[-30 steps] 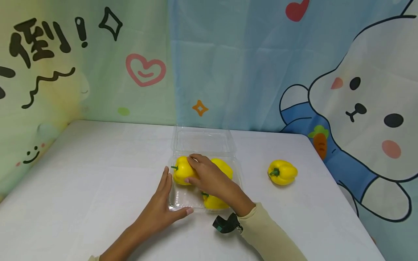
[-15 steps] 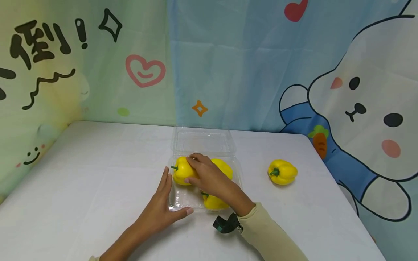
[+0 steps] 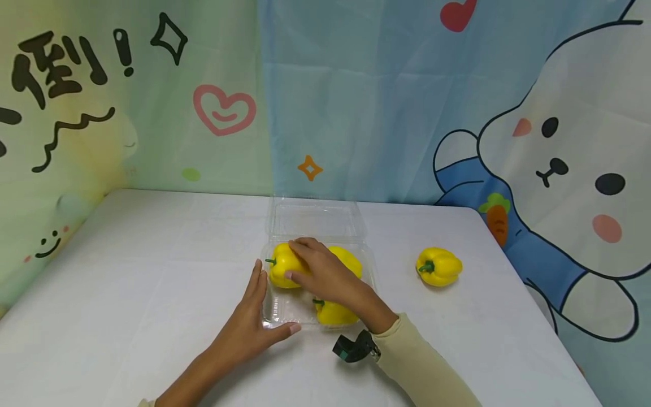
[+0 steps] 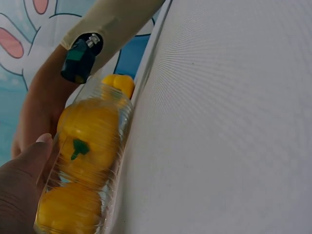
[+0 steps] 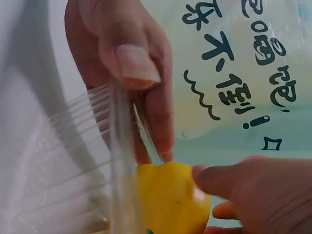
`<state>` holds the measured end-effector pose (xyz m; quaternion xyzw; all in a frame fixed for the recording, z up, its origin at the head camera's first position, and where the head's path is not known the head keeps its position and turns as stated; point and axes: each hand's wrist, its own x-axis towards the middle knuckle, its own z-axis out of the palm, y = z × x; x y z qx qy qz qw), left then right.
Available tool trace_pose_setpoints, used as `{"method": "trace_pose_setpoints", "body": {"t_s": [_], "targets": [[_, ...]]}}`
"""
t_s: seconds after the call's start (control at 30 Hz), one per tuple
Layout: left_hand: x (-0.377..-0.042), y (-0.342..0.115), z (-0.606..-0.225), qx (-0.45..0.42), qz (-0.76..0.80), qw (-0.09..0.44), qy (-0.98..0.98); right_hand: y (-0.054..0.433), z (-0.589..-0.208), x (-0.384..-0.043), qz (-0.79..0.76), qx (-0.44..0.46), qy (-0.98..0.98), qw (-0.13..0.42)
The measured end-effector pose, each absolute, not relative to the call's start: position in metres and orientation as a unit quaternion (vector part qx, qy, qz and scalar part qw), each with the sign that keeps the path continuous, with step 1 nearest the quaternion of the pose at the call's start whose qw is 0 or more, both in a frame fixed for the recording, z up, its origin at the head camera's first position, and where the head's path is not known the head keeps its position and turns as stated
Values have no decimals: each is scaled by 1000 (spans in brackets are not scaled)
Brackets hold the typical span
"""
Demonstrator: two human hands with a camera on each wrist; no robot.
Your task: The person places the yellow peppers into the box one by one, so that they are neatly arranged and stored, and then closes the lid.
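Note:
In the head view, a clear plastic clamshell box (image 3: 285,314) lies with its lid (image 3: 315,219) folded back. My right hand (image 3: 328,274) holds a yellow bell pepper (image 3: 282,267) in the box's back left part, stem facing left. Two more yellow peppers share the box, one at back right (image 3: 351,261), one at front right (image 3: 337,315). My left hand (image 3: 251,316) braces the front left corner, straight fingers along the left wall and thumb along the front. The right wrist view shows my right thumb against the held pepper (image 5: 170,200).
Another yellow bell pepper (image 3: 439,267) lies on the white table (image 3: 152,294), right of the box. A dark wrist camera (image 3: 353,347) hangs by the right sleeve. Behind the table's back edge hangs a printed cloth backdrop (image 3: 346,102).
The view shifts very slightly. Both hands and the peppers otherwise keep their places.

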<state>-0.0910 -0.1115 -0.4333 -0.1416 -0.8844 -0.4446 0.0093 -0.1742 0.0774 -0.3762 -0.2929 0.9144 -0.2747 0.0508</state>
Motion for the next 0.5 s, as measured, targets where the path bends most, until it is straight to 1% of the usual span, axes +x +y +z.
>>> {"method": "trace_pose_setpoints", "body": {"t_s": [0.33, 0.43, 0.5], "targets": [[-91, -110, -432, -139, -442, 7, -886, 89, -367, -175, -412, -265, 867, 89], [-91, -110, -432, -138, -447, 1, -884, 92, -364, -175, -464, -273, 837, 96], [-91, -110, -431, -135, -446, 0, -885, 93, -361, -175, -485, -288, 821, 91]]}}
